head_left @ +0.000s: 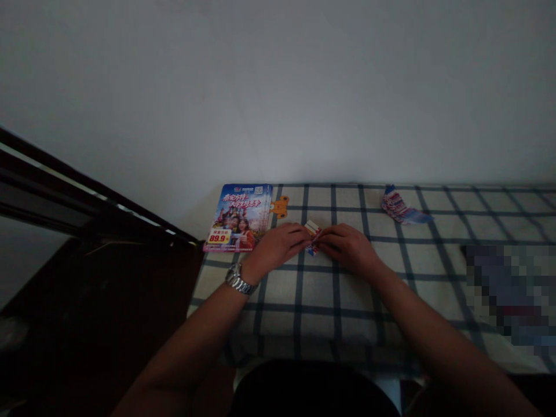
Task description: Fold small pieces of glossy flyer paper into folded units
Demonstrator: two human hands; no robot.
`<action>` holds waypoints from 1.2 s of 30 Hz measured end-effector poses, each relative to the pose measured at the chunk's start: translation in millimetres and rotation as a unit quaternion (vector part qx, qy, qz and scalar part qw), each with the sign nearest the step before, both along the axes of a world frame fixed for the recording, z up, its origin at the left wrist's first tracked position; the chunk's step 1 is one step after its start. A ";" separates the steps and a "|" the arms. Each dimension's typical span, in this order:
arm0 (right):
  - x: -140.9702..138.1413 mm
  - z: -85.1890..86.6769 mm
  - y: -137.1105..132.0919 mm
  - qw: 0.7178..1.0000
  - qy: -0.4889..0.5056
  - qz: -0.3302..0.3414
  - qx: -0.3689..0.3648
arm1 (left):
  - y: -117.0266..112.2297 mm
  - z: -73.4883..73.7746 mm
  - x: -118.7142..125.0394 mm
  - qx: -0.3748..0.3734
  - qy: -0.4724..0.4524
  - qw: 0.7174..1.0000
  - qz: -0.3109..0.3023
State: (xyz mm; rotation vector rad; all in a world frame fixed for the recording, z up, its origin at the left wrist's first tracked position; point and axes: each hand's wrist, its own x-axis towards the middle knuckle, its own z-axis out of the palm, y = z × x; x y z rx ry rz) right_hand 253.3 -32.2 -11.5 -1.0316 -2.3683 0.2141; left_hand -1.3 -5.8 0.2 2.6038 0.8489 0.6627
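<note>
A small folded piece of printed paper (311, 227), coloured white, red and blue, is between my two hands over the checked cloth. My left hand (284, 238), with a metal-band watch (237, 279) on its wrist, pinches the paper from the left. From the right, my right hand (345, 246) pinches it with thumb and fingertips. The fingers cover much of the paper. Just beyond my left hand lies a stack of colourful printed flyers (238, 217), its top sheet marked 89.9.
An orange bear-shaped piece (280, 206) lies beside the flyers. Farther right, a bundle of folded printed paper (402, 208) rests near the wall (330, 104). A blurred-out flat object (512, 295) occupies the right side of the checked tablecloth (317, 298). Dark rails (87, 188) stand left.
</note>
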 end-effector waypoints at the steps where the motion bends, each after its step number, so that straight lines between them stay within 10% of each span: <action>1: 0.3 1.0 -0.4 1.000 0.002 -0.004 0.000 | 0.5 0.4 -0.5 -0.009 -0.006 1.000 -0.010; 36: 6.9 1.5 -2.9 0.999 0.007 -0.034 -0.026 | 3.1 7.3 -9.2 0.090 0.095 0.991 0.026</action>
